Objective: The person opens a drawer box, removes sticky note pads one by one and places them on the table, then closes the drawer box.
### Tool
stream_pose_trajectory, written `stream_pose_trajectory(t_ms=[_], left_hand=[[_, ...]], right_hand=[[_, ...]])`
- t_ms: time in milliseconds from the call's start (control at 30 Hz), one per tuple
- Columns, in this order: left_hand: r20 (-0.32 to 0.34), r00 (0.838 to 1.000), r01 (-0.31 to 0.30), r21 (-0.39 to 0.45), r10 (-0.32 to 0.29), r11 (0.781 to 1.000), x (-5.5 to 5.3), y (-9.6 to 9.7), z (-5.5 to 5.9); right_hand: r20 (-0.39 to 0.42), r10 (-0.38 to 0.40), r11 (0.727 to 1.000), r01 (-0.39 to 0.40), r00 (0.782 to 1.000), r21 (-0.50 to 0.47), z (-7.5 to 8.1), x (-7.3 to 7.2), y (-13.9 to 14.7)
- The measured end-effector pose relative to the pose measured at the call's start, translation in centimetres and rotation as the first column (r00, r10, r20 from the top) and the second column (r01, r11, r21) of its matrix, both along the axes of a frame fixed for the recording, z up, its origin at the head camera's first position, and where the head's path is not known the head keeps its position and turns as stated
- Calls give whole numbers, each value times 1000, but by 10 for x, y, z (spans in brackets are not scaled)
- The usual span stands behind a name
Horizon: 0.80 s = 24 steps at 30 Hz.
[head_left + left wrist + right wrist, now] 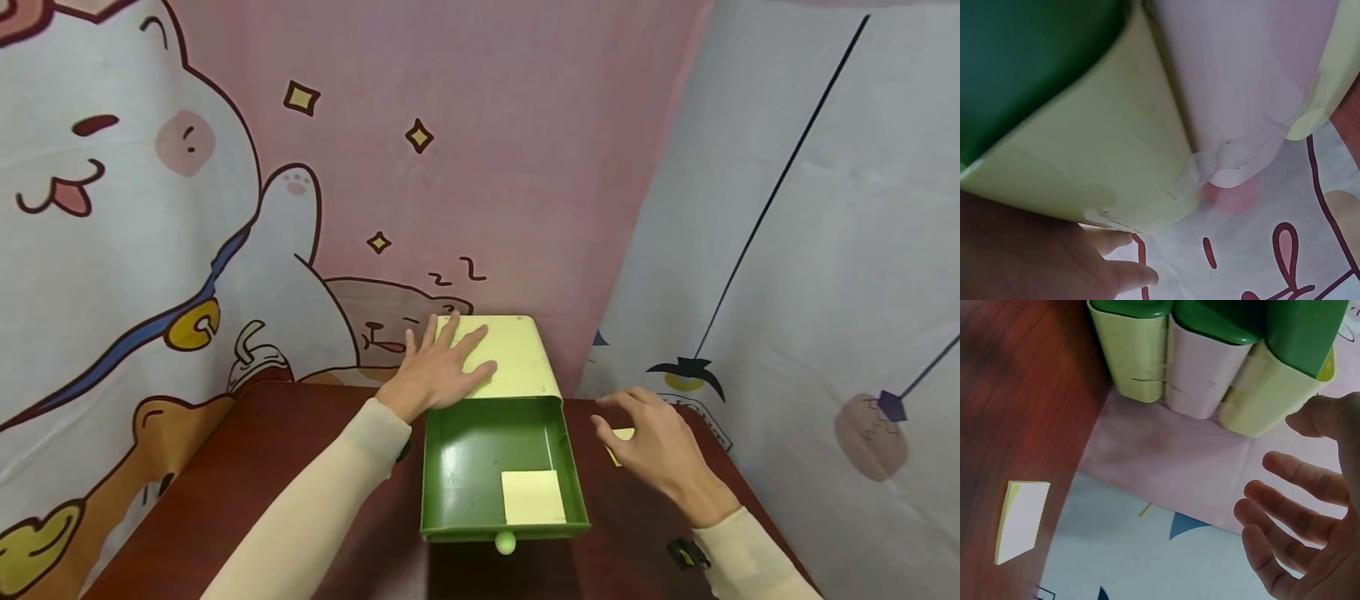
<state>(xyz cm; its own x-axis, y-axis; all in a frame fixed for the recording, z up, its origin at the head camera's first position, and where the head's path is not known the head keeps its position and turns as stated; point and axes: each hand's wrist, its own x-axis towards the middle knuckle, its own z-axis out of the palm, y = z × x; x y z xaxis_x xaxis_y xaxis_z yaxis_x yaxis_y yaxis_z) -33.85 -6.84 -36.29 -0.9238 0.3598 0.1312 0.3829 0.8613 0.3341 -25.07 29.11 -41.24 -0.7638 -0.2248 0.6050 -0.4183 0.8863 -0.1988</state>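
Observation:
My left hand [435,375] rests, fingers spread, on the pale yellow top of a small drawer unit [519,354]. Below it the green top drawer [468,450] is pulled out, its light green knob [506,543] facing me. A pale yellow sticky note pad [532,497] lies in the drawer's front right corner. My right hand [663,446] hovers right of the unit with parted, slightly bent fingers and holds nothing. Beyond its fingertips, another sticky note pad [1021,520] lies on the table, partly hidden by the hand in the head view.
The unit's stacked sections show in the right wrist view, with a pink middle one [1200,372] between two yellowish ones. It stands on a dark red-brown table [225,492]. A cartoon-printed cloth [525,167] hangs close behind and along the right side.

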Motion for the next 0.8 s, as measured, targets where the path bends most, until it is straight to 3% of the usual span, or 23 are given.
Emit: stream_pose_trajectory(t_ms=[800], left_hand=[[-9, 1000, -2, -4, 2, 1000, -2, 0, -2]], right_hand=[[-164, 149, 988, -142, 975, 53, 34, 12, -26]])
